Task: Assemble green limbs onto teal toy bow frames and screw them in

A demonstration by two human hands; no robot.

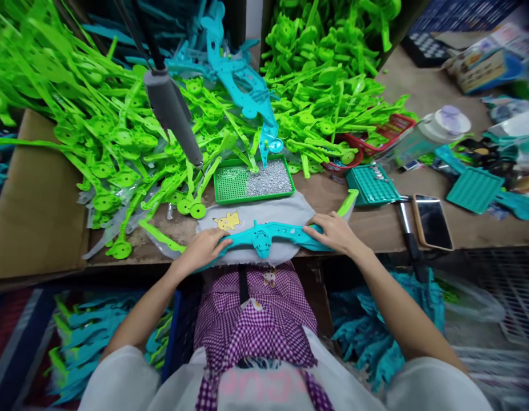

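Note:
A long turquoise plastic part (pixel 261 238) with a raised round hub lies across a grey cloth (pixel 285 206) at the table's front edge. My left hand (pixel 201 249) is closed round the left arm of this part, the thumb along its upper side. Round the right arm of it my right hand (pixel 333 231) is closed too. Several lime-green arms lie beside the cloth, one (pixel 161 237) near my left hand and one (pixel 348 202) just beyond my right. Behind the cloth stands a green tray (pixel 231 184) with small metal screws (pixel 269 178) in its right half.
A grey electric screwdriver (pixel 172 108) hangs over a large heap of lime-green parts (pixel 119 137). Further turquoise parts (pixel 243 85) lie behind the tray. To the right are a teal tray (pixel 371 185), a bottle (pixel 431 131), a hammer (pixel 408 228) and a phone (pixel 433 221).

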